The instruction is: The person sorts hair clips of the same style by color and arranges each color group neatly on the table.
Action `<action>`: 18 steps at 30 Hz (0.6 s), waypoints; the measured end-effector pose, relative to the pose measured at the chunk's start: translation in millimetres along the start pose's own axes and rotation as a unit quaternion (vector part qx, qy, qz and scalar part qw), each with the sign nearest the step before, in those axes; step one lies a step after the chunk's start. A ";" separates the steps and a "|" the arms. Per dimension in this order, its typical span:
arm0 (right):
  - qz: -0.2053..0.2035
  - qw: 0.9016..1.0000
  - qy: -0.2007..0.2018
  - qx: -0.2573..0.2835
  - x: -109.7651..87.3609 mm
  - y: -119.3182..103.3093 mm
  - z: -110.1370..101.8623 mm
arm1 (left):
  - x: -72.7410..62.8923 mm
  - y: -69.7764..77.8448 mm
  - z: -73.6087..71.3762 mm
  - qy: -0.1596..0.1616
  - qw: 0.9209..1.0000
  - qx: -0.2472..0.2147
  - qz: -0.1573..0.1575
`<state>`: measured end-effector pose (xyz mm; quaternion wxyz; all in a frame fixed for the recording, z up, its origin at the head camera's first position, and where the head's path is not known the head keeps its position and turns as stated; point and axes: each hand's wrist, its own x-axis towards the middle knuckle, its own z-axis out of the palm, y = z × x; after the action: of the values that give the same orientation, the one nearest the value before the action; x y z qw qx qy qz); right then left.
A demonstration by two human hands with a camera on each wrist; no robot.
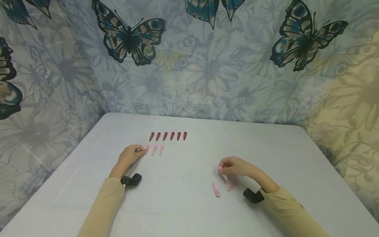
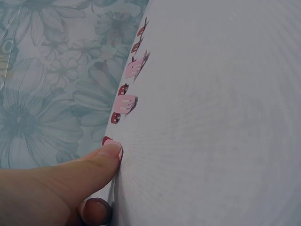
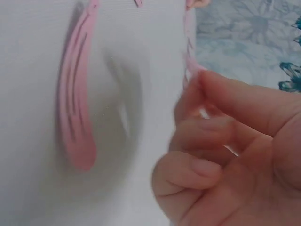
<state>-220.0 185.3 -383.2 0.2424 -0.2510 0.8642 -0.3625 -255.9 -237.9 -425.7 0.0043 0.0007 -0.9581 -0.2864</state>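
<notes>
At the left end of a short pink row, my left hand pinches a pink snap hair clip at the tabletop; the thumb covers part of it in the left wrist view. Two more pink clips, one and another, lie just right of it. My right hand holds a pink hair clip between thumb and fingertips, raised off the table. Below that hand lie two loose pink clips, one nearer and one partly shadowed.
Several dark red hair clips form a row behind the pink ones. Everything lies on a white-covered table. A wall with flower and butterfly print stands behind. Dark devices, one left and one right, sit at the wrists.
</notes>
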 end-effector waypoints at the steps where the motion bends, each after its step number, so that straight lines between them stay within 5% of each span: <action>1: -0.003 1.000 0.001 0.005 2.9 -0.5 -0.4 | 0.1 -0.1 -0.2 0.001 1.000 0.001 0.001; 9: -0.041 0.997 0.041 -0.049 25.6 -9.9 -5.8 | 0.1 2.4 -1.5 0.001 1.000 -0.003 0.001; 18: -0.020 0.995 0.067 -0.067 62.8 -27.2 -1.7 | -1.1 1.6 -1.2 0.002 1.000 0.001 -0.003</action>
<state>-261.5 131.3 -376.7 0.1589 -0.2589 0.8958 -0.3244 -254.8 -237.3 -423.8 0.0050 0.0038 -0.9582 -0.2859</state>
